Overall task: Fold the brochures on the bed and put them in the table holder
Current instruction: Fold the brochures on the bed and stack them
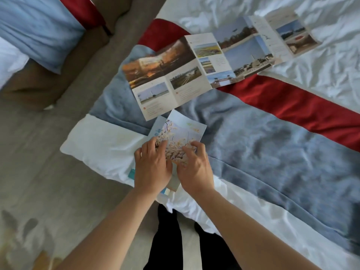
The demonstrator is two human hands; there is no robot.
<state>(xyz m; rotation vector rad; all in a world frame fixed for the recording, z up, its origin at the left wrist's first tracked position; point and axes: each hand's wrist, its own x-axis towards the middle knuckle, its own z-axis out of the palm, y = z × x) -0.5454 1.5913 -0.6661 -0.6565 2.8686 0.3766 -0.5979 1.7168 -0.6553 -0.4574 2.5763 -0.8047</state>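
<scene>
The blossom brochure (180, 137), a glossy paper sheet printed with pale flowers on a light blue ground, lies at the near corner of the bed (282, 227), partly on the white sheet and partly on the blue runner (263, 145). Both hands rest on its near half. The left hand (151, 164) lies palm down, its fingers (155, 146) gently curved and pressing the paper flat. The right hand (194, 166) lies beside it, its fingers (192, 146) bent, tips pressing the sheet near its right edge. A further paper layer with teal marks shows beneath the hands.

The long brochure (212, 61), unfolded into several rectangular panels of landscape photographs and text, lies farther up the bed, its creases raised in shallow ridges. It spans the blue runner, the red band (292, 102) and the wrinkled white sheet. The runner has a soft, plush texture. The grey carpet (58, 152) lies to the left.
</scene>
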